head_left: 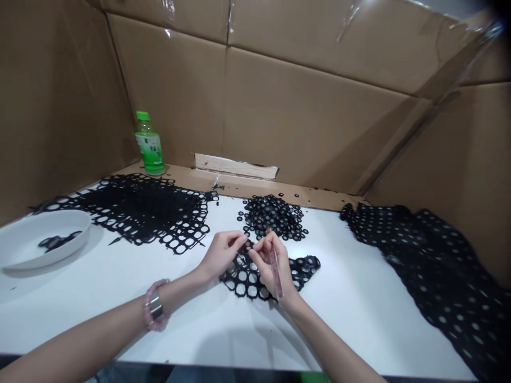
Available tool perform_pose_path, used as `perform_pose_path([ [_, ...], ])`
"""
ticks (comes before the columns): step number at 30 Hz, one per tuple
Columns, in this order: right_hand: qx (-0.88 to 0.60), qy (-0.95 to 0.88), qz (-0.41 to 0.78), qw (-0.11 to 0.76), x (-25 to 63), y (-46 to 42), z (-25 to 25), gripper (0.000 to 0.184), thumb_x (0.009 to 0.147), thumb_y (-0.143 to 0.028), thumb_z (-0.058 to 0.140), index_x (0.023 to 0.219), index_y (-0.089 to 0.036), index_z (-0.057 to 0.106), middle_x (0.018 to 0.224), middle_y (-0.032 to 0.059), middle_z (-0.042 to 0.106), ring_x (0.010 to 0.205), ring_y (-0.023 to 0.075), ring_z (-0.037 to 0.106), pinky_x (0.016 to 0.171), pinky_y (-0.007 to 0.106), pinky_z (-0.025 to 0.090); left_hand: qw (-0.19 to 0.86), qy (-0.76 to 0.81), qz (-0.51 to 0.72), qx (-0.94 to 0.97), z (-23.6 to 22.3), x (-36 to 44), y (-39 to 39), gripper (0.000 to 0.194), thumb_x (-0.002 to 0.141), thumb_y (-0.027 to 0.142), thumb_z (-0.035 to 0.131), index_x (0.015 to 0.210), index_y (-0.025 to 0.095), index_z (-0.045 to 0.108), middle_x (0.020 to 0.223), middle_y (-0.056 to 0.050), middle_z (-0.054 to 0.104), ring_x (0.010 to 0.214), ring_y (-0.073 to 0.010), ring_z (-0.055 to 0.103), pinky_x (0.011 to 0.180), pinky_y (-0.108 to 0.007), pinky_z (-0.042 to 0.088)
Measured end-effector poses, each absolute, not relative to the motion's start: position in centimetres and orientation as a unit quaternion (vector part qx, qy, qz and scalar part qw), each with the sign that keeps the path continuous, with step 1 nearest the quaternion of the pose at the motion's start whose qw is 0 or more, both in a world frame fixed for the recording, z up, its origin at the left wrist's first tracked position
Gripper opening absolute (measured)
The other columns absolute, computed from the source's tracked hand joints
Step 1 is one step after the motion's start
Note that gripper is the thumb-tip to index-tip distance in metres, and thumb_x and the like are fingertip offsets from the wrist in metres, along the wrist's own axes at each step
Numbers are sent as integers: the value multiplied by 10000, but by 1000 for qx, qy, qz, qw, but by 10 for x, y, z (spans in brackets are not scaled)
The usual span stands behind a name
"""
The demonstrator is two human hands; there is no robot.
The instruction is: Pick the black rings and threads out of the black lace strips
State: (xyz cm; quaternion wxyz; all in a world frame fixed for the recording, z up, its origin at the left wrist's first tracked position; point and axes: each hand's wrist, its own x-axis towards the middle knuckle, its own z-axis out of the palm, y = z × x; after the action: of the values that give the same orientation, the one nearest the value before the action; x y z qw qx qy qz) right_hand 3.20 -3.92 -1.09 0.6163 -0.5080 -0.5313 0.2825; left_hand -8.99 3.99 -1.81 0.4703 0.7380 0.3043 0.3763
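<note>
At the middle of the table, my left hand (223, 252) pinches the upper edge of a small black sheet with round holes (245, 284). Against the same edge, my right hand (275, 260) is closed around a slim pen-like tool (275, 268) with a clear reddish handle. Its working tip is hidden among my fingers, which are close to my left fingertips. The sheet lies partly under both hands, and its right end shows beyond my right hand. Just behind my hands is a heap of small black rings (275, 215).
Black hole-filled sheets (175, 234) are spread at the left, near a white bowl (80, 242) with black pieces inside. A green bottle (151, 151) stands behind them. More perforated black material (403, 250) drapes along the right. Cardboard walls (299, 117) enclose the white table (359, 319).
</note>
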Motion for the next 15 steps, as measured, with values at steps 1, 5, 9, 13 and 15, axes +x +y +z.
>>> perform_pose_path([
  [1,-508,-529,280,619,32,-39,-11,323,736,-243,588,669,-225,272,657,-38,430,603,110,402,609,241,356,480,318,383,722,-19,-89,44,333,809,367,464,573,144,540,547,9,529,553,-119,480,548,-216,363],
  [5,-499,-497,292,647,38,-36,-8,340,735,-244,587,658,-228,255,626,-49,441,581,105,404,608,242,359,497,326,409,693,-16,-77,62,344,779,405,478,551,147,496,512,24,494,517,-106,458,537,-210,357],
  [9,-498,-441,301,683,47,-35,-5,367,706,-215,614,654,-227,250,579,-67,442,554,96,403,595,235,343,431,345,444,706,-5,-57,94,351,790,413,409,568,155,492,507,17,492,503,-110,453,514,-210,354],
  [13,-480,-392,334,711,56,-36,-7,381,679,-225,630,663,-227,249,573,-73,448,555,92,418,568,220,342,372,368,471,710,6,-41,135,300,783,345,390,603,148,528,498,5,497,492,-121,432,509,-227,322],
  [15,-473,-353,366,720,58,-35,-7,398,656,-240,643,671,-229,246,590,-70,454,549,88,404,511,195,313,348,353,455,740,8,-32,146,242,746,301,460,602,140,568,506,-3,525,517,-131,452,539,-234,327],
])
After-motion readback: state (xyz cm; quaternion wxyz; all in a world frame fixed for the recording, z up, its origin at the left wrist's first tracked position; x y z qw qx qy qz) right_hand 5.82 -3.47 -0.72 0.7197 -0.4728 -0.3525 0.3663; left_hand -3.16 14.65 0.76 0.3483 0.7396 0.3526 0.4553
